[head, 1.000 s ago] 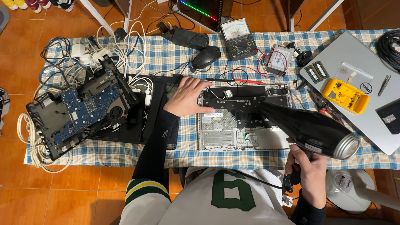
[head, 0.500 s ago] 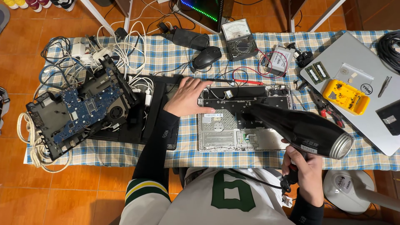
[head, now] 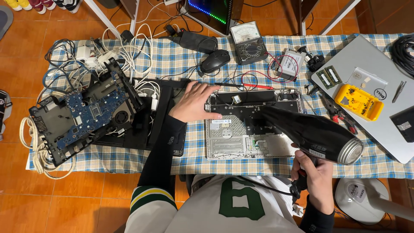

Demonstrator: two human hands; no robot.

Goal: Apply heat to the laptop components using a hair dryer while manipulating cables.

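Black, barrel-shaped hair dryer (head: 310, 133) w/ a silver rear cap is gripped by its handle in the right hand (head: 314, 177), nozzle aimed at the opened silver laptop base (head: 241, 138) at mid-table; looks like the heating step, so next calls for steady aim w/o touching parts. Left hand (head: 195, 102) lies flat, fingers spread, holding nothing, pressing the base's left edge; red probe leads (head: 254, 82), an analog meter (head: 246, 43) & a blue circuit board (head: 88, 113) crowd round.
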